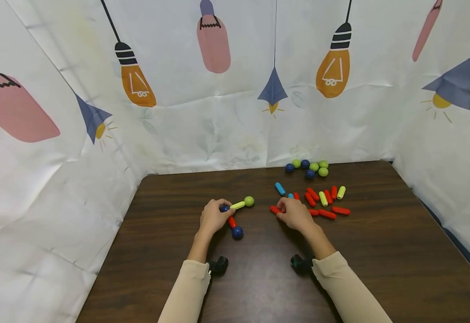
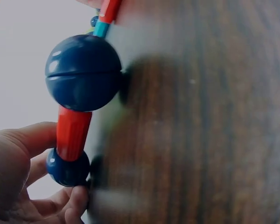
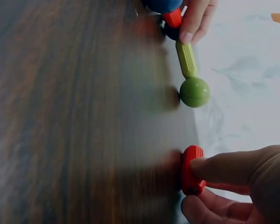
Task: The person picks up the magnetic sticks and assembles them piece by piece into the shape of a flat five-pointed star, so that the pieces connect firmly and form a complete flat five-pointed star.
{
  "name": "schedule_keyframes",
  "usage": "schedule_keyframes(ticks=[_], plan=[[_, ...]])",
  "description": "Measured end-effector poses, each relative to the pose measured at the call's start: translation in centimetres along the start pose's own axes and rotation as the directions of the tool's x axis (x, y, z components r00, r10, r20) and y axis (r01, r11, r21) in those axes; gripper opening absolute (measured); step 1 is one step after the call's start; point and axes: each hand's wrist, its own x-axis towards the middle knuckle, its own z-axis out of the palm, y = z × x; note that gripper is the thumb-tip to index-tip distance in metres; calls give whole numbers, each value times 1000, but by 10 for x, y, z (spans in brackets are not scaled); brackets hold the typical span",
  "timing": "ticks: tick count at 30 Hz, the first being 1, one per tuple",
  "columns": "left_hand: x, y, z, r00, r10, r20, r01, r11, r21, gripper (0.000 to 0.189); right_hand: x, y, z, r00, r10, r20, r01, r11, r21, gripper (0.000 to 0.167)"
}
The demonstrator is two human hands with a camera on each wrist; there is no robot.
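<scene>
My left hand (image 1: 213, 217) grips a joined ball-and-stick piece at its middle blue ball (image 2: 67, 168). From that ball a red stick (image 2: 73, 133) leads to a second blue ball (image 1: 237, 233) near me. A yellow-green stick (image 3: 187, 59) runs the other way, ending in a green ball (image 3: 194, 92). To the right, my right hand (image 1: 296, 215) pinches a loose red stick (image 3: 192, 170) between thumb and fingers, just above or on the table. A gap separates this stick from the green ball.
Beyond and beside my right hand lie several loose red sticks (image 1: 327, 214), yellow-green sticks (image 1: 323, 198) and a light-blue stick (image 1: 280, 188). Blue balls (image 1: 310, 173) and green balls (image 1: 323, 172) cluster at the far edge of the dark wooden table (image 1: 178, 186), before a printed cloth (image 1: 235, 125).
</scene>
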Motion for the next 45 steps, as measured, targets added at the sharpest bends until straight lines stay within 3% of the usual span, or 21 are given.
schedule_keyframes(ticks=[6, 17, 32, 45], plan=[[-1, -1, -3, 999, 21, 33, -20, 1000, -15, 20, 9, -6, 6, 998, -53, 15, 52, 998, 44, 18], [-3, -4, -4, 997, 47, 53, -44, 997, -62, 19, 18, -16, 18, 997, -76, 18, 75, 995, 70, 15], [-4, -6, -1, 999, 9, 42, -5, 994, -107, 18, 19, -19, 29, 999, -46, -24, 48, 994, 99, 15], [-4, -6, -1, 998, 13, 53, -7, 994, -110, 17, 12, -12, 30, 999, -18, -35, 25, 980, 195, 15]])
